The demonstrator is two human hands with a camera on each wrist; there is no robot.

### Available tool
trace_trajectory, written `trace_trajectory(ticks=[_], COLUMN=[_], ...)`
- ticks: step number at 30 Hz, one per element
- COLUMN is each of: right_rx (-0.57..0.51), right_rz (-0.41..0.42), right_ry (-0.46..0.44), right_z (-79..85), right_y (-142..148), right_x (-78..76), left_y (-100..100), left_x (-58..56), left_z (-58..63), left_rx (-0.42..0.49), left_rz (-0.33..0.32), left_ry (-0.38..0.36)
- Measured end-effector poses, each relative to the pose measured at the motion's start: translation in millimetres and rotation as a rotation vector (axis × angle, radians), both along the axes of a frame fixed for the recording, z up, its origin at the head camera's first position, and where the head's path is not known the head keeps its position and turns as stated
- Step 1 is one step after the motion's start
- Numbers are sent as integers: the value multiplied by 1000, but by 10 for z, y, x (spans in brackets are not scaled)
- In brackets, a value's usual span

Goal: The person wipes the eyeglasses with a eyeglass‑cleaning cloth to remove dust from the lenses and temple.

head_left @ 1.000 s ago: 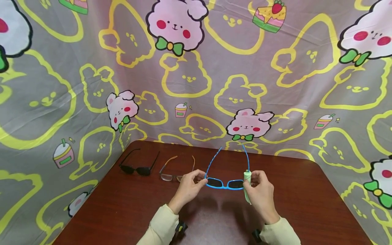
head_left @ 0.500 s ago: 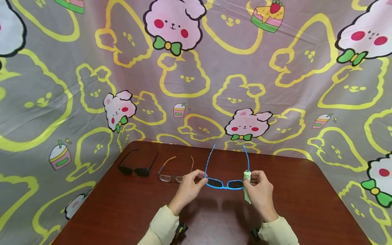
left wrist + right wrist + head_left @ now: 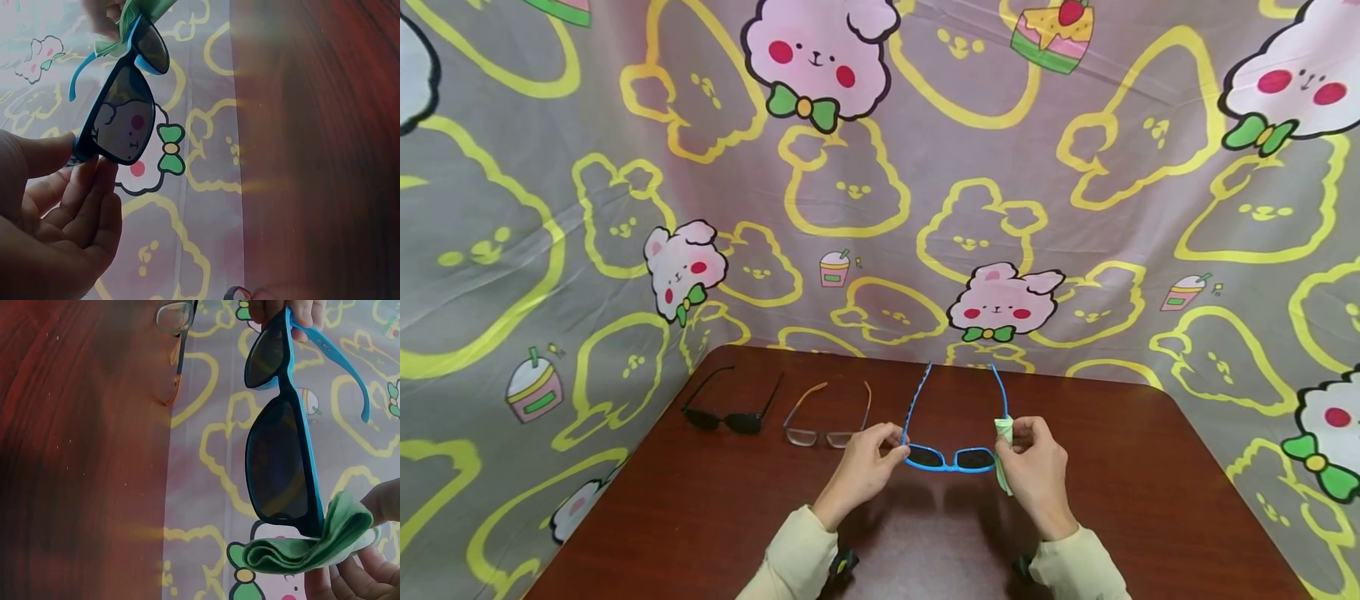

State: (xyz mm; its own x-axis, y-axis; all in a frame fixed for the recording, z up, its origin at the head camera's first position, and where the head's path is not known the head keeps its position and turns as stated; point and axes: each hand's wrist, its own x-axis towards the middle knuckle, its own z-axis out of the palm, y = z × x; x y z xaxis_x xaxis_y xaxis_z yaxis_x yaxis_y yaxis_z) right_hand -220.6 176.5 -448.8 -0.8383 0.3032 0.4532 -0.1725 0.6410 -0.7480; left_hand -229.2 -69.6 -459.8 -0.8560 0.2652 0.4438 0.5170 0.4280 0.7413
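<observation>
Blue-framed sunglasses [image 3: 951,467] with dark lenses are held up above the table, temples unfolded and pointing away from me. My left hand [image 3: 863,468] pinches their left corner near the hinge between thumb and fingers. At the opposite corner, my right hand [image 3: 1037,473] grips a folded light-green cloth [image 3: 337,534], which wraps the frame's end by the hinge. The cloth hides that corner, and one end of it hangs below the thumb. In the left wrist view, the fingers [image 3: 87,200] sit under the frame's edge with the lens beside them uncovered.
On the brown wooden table [image 3: 715,517], black sunglasses [image 3: 726,421] lie unfolded at the left. Clear-lensed eyeglasses [image 3: 802,437] with orange-tipped temples rest between them and my left hand. A cartoon-printed curtain [image 3: 865,233] stands along the back and sides.
The blue sunglasses tilt slightly, their front edge dipping and the left temple swinging a little. Both hands keep their holds. The head view has shifted slightly.
</observation>
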Motion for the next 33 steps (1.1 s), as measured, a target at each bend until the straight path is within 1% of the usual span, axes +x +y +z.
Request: trace_trajectory(ticks=[4,8,13,15,19,21,24,28,33], right_rx=[15,18,25,32,34,32,33,34,33], right_rz=[0,3,7,3,-4,-11,-17,-21,-41], right_ry=[19,36,45,49,64,66,66,74,102], right_z=[8,17,34,37,45,48,53,67,95], right_y=[6,17,21,23,24,25,24,22,32], right_x=[-12,-25,-36,-39,-33,-30,-34,-37,-40], left_y=[-12,-20,-20,-20,-26,-29,-26,-20,-24], left_x=[-12,-2,12,25,61,78,94,109,119], left_z=[-10,10,46,62,83,89,92,102,104], left_rx=[-26,-58,-99,-126,-182,-194,-206,-221,-228], left_rz=[0,2,13,23,46,53,59,49,30], left_ry=[1,20,19,38,111,131,143,162,158])
